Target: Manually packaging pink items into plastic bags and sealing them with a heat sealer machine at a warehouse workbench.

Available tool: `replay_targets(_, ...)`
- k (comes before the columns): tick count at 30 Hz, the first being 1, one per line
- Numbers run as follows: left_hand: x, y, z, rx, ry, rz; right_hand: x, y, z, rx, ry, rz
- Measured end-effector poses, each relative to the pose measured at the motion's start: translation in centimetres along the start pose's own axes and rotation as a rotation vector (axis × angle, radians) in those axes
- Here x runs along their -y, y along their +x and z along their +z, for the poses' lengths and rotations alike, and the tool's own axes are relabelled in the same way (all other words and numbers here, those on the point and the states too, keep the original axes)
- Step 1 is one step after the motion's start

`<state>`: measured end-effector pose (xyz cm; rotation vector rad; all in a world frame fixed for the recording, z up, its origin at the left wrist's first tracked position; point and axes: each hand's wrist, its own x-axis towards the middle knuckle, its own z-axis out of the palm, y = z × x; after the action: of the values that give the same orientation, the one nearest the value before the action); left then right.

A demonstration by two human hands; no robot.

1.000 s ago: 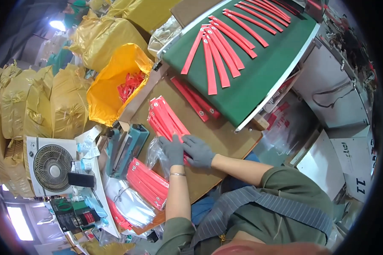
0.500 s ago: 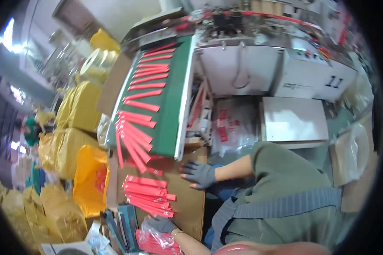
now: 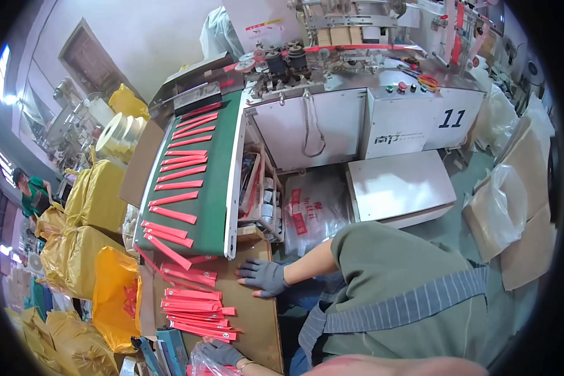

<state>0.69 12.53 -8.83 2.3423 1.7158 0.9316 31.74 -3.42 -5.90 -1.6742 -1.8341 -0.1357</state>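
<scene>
Red flat sleeves [image 3: 180,183] ran in a row down the green conveyor belt [image 3: 218,188], and a stack of them [image 3: 197,316] lay on the brown cardboard surface [image 3: 257,326] below it. Yellow sacks [image 3: 97,200] stood to my left. My right hand [image 3: 263,277], gloved grey, lay flat on the surface, fingers spread, holding nothing. My left hand [image 3: 222,353] rested low beside the stack; its fingers I could not make out. Half a second before, my view had been lower.

My right grip [image 3: 263,276] rests on the table [image 3: 257,326], right of the packet stack [image 3: 197,310]; the conveyor belt [image 3: 210,188] lies behind.
</scene>
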Motion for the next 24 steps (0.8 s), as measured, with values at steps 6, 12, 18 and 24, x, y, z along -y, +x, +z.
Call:
replay_targets(6,-2.1,-0.2,-1.0,-0.092,0.073,-0.064,-0.1,-0.2,0.5,0.002,-0.004,-0.010)
replay_targets(12,-0.8,-0.1,0.1,-0.190,0.119,-0.105,-0.2,-0.4,0.0,0.027,-0.030,-0.002)
replay_targets(18,2.4,-0.1,1.7,-0.301,0.092,0.110,-0.1,0.0,0.4,-0.004,-0.047,-0.035)
replay_targets(24,-1.1,-0.2,0.0,-0.165,-0.017,-0.076,-0.1,-0.1,0.3,-0.008,-0.065,-0.013)
